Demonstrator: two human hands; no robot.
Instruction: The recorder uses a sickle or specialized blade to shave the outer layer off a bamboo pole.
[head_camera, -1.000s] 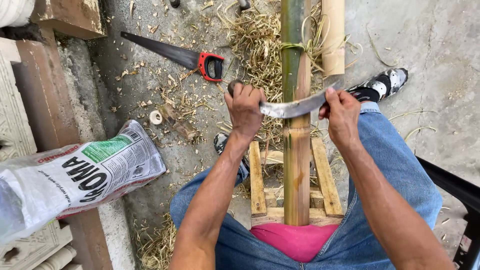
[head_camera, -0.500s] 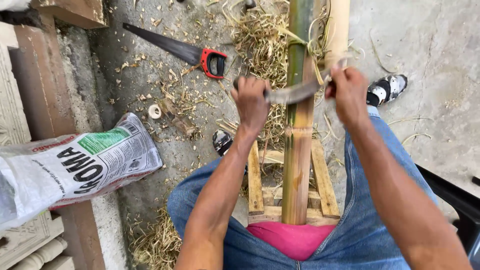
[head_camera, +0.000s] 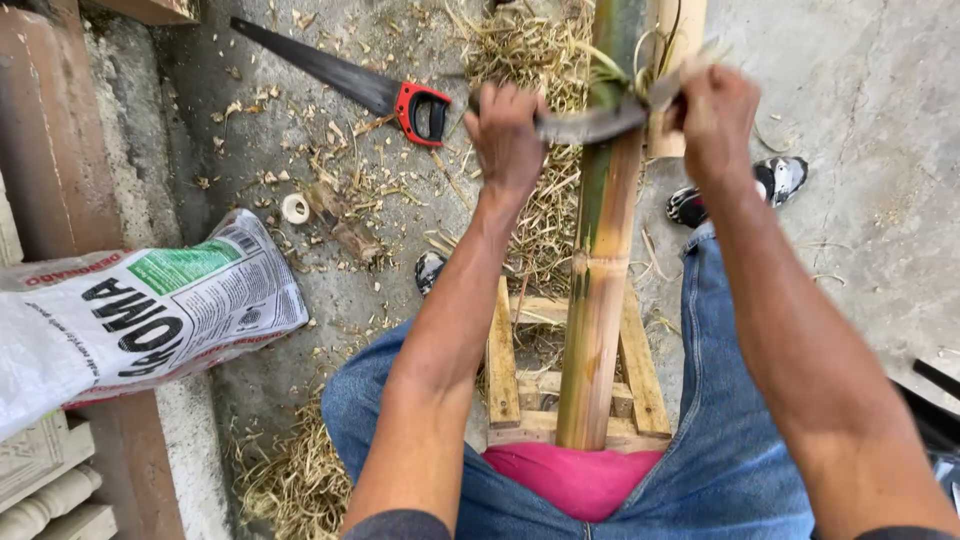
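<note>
Two-handed: left hand (head_camera: 507, 128) and right hand (head_camera: 716, 112) each gripping an end of curved blade (head_camera: 592, 124), bracing it crosswise on bamboo pole (head_camera: 603, 270) lying along wooden frame (head_camera: 502, 370), between knees.

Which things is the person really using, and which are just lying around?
In use: left hand and right hand gripping the curved blade across the bamboo pole, which rests on the wooden frame.
Lying about: saw, sack, shavings, small ring.

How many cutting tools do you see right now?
2: a curved blade across the bamboo pole, gripped by the left hand and right hand; a handsaw on the ground, upper left. Shavings may hide others.
</note>
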